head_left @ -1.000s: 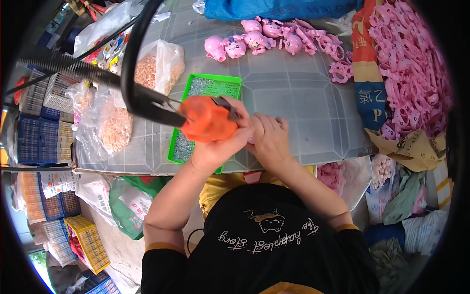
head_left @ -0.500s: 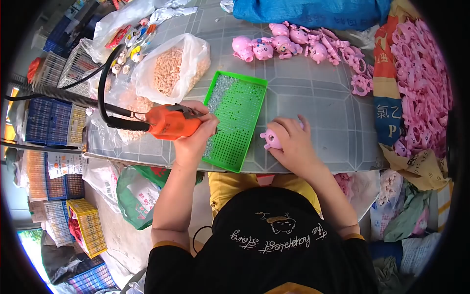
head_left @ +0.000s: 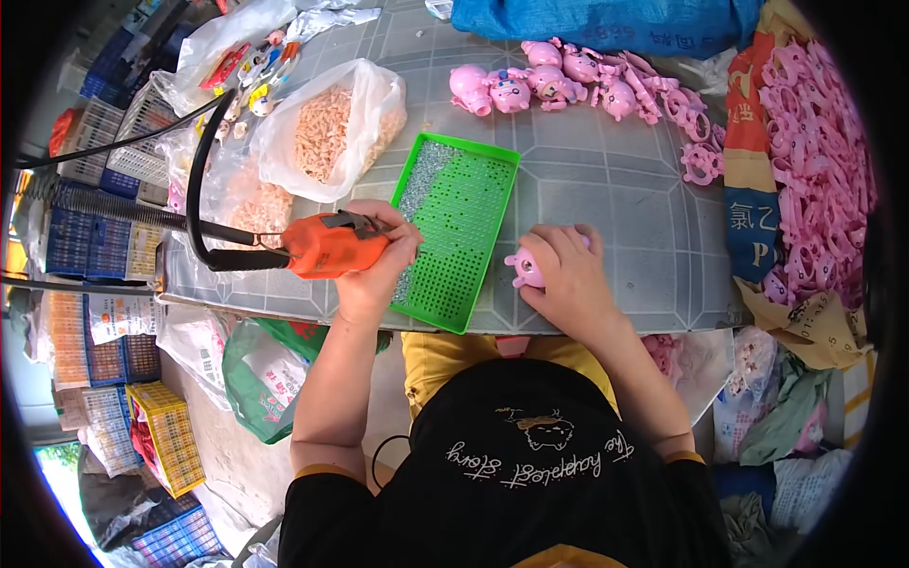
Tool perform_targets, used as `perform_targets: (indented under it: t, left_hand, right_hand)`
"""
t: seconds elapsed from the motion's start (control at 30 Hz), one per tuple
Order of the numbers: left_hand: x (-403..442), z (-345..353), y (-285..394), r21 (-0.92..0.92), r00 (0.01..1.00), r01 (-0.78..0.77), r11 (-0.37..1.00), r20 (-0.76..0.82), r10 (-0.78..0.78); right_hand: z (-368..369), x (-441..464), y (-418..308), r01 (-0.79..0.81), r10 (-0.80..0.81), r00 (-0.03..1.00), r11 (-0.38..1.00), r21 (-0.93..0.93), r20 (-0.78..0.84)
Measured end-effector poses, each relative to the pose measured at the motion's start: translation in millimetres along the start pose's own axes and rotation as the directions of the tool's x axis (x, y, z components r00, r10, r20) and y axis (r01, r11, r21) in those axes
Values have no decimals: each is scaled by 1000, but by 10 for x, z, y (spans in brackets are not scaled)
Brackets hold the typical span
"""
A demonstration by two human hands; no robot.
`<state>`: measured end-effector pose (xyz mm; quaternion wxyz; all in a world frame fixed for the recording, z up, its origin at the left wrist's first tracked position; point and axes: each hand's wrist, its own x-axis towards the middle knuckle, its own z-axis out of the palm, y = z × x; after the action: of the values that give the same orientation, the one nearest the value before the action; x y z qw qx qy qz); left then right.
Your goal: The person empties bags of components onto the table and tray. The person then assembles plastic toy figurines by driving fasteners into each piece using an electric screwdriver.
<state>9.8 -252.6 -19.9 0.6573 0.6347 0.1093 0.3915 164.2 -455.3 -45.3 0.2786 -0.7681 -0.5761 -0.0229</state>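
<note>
My left hand (head_left: 374,270) is wrapped around an orange electric screwdriver (head_left: 333,248) that hangs from a spring and black cable. Its tip is hidden behind my fingers, at the left edge of a green perforated tray (head_left: 461,323). Small silver screws (head_left: 428,177) fill many of the tray's holes, with bare holes towards the near right. Right of the tray, my right hand (head_left: 573,284) grips a pink toy figure (head_left: 526,269) on the table; its eared end shows between thumb and fingers, and the rest is covered by the palm.
Several pink figures (head_left: 511,93) lie along the table's far side, near a blue sack (head_left: 606,26). An open sack of pink parts (head_left: 819,170) stands at right. Beyond my left hand are a plastic bag of small peach pieces (head_left: 324,133) and painted figurines (head_left: 260,99).
The screwdriver and my left hand have shifted very slightly nearer to me, and the spring has swayed. My right fingers have drawn closer together on the toy figure, which stays in place.
</note>
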Motion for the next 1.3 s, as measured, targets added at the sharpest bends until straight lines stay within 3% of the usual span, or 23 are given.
perform_targets:
  t: [0.2,0.23,0.4,0.7,0.8,0.9,1.03,1.2,1.3]
  left_hand:
    - [-8,198,260,140,999,-8,990,-47,15]
    - [3,206,262,51,997,-82,995,-6,83]
    - [0,540,287,-257,983,-67,964,150,109]
    - [38,778,128,-378,975,13,926,211,72]
    - [49,802,86,-342,977,85,936,214,-10]
    - [121,809,63,-318,951,94,943,309,9]
    - [215,819,100,0,902,94,996,424,-85]
    - [131,768,215,-126,964,44,991,267,-9]
    - [118,538,276,-147,987,-19,989,157,42]
  right_hand:
    - [33,-26,10,-41,41,999,999,-1,-31]
    - [35,-31,14,-33,33,999,999,0,-34]
    - [41,-36,45,-12,13,999,1000,18,-47]
    - [72,-35,57,-5,7,997,1000,19,-75]
    - [78,-34,60,0,2,997,1000,23,-77]
    - [94,-36,69,12,-11,997,1000,19,-77]
    - [131,-25,79,27,-25,997,999,20,-75]
    - [-11,-63,106,-20,20,1000,999,37,15]
    - [-277,-93,117,52,-51,987,999,-4,153]
